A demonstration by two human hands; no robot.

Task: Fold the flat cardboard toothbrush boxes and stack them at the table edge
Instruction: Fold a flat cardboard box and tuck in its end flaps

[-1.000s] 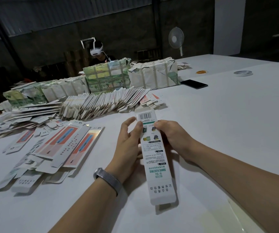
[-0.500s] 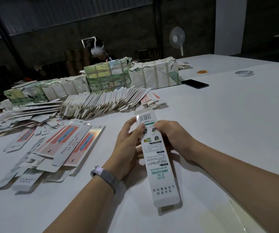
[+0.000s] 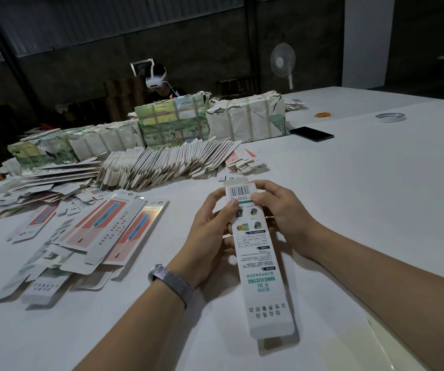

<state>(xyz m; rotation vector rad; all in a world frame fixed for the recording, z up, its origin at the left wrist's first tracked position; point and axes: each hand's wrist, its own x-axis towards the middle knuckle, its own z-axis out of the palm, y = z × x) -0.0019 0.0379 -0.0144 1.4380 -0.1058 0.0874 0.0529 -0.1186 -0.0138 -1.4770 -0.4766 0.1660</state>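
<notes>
White table [image 3: 362, 183] fills the view, with a leaning row of flat boxes [image 3: 167, 164] at far left. At near centre, the left hand [image 3: 210, 231] and right hand [image 3: 279, 215] pinch the far, barcode end of one long toothbrush box [image 3: 263, 263], thumbs on top, fingers curled around its sides.

**White box, teal print**

The held box [image 3: 261, 266] was white with teal lettering and a black barcode beside the fingertips. Left of the grip, flat boxes [image 3: 124, 231] showed coral panels with blue stripes. The table [image 3: 376, 183] was white.
</notes>
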